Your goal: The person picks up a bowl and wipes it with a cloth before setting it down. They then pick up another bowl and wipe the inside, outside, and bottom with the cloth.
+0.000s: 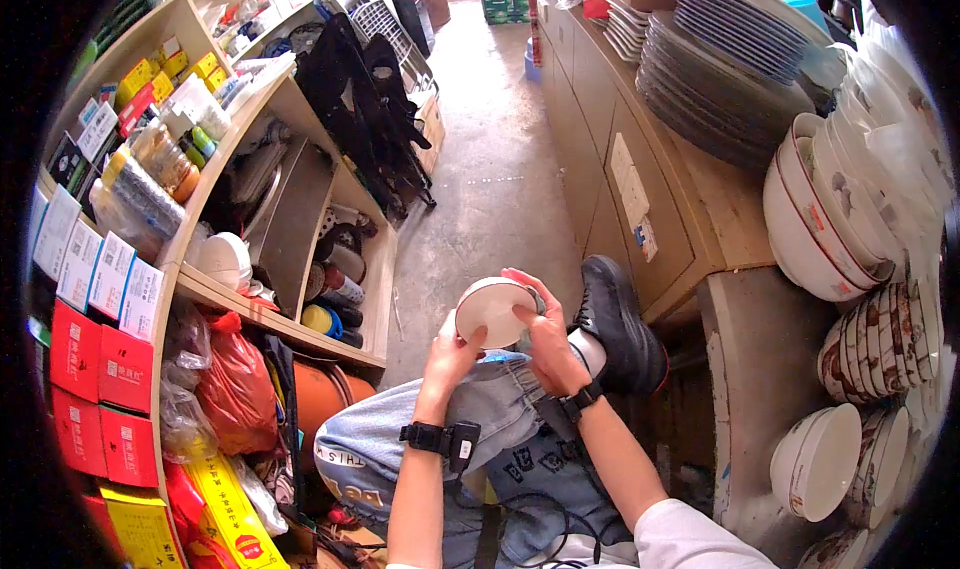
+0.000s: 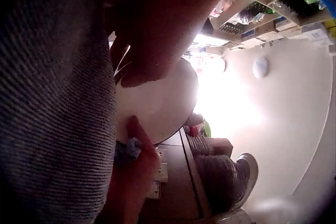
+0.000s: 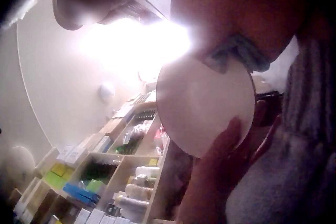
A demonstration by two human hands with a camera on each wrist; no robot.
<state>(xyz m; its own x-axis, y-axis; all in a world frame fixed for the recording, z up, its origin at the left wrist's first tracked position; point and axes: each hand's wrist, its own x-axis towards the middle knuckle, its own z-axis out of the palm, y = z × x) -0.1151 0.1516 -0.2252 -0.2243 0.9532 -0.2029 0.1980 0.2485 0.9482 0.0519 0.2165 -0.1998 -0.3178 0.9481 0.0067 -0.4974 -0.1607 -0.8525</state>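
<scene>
Both hands hold a shallow white bowl with a thin dark rim, above the person's knees in the head view. My left hand grips its near left side, thumb over the inner face. At the right side my right hand grips the rim, with its thumb on the inside. A blue-grey cloth is tucked in the right hand against the bowl's edge. In the left wrist view the bowl shows between both hands, and the cloth sits by the right thumb. The fingers behind the bowl are mostly hidden.
Stacked bowls and plates stand on the counter and shelf at right. Shelving with boxes and bags lines the left. Folded black chairs lean beside the aisle floor. A black shoe is just beyond the right hand.
</scene>
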